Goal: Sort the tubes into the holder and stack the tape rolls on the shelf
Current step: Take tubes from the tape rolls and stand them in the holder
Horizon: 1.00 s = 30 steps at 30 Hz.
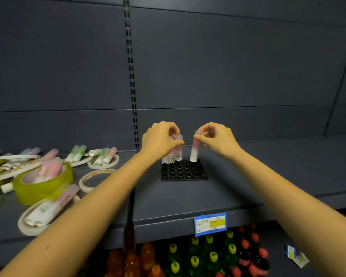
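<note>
Holder (pixel 184 172), black w/ grid of round holes, sits on dark shelf (pixel 278 166), mid-frame. L hand (pixel 159 138) above holder's back-left corner, fingers curled, thumb and fingertips pinching top of upright tube (pixel 178 149), whose base is in the back row. Two more tubes (pixel 168 158) stand just left of it, touching, at the same corner; can't tell if seated in holes. R hand (pixel 218 138) above holder's back-right, pinching cap end of pink-white tube (pixel 195 150); slightly tilted, lower end at a back-row hole. Well left of holder: loose tubes (pixel 102 154) lying across flat white tape rolls (pixel 92 180), plus yellow-green roll (pixel 42 188) w/ tubes lying in its core. Below holder, on shelf front edge: blue price tag (pixel 210 223); under that, bottles (pixel 208 254) w/ orange, yellow, red caps.
</note>
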Motion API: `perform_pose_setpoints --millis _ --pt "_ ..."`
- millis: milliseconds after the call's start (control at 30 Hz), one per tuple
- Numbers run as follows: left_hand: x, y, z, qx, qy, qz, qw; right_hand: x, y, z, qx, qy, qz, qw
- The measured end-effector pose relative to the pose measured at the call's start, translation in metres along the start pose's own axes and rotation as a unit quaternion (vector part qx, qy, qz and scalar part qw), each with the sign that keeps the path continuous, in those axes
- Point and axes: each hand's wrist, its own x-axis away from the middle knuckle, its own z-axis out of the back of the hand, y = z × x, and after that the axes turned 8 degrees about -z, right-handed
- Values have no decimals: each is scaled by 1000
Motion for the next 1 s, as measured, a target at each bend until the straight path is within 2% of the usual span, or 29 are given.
perform_pose_setpoints --millis 200,333,567,733,900,1000 --pt "-5 4 -22 -48 26 62 997 -17 18 -3 -17 -23 29 999" --pt "-7 4 -32 -69 41 74 994 -25 24 -8 -33 -31 36 998" --pt "-21 -3 -38 -163 26 28 986 -39 29 -14 -38 -40 42 998" --pt "-32 -10 -40 -278 -14 -37 960 -49 30 -21 -17 -34 49 998" --pt "-32 -13 -44 -275 -7 -56 960 -54 34 -31 11 -38 58 998" --pt "-33 -15 -37 -240 -41 -48 969 -52 34 -33 12 -43 68 997"
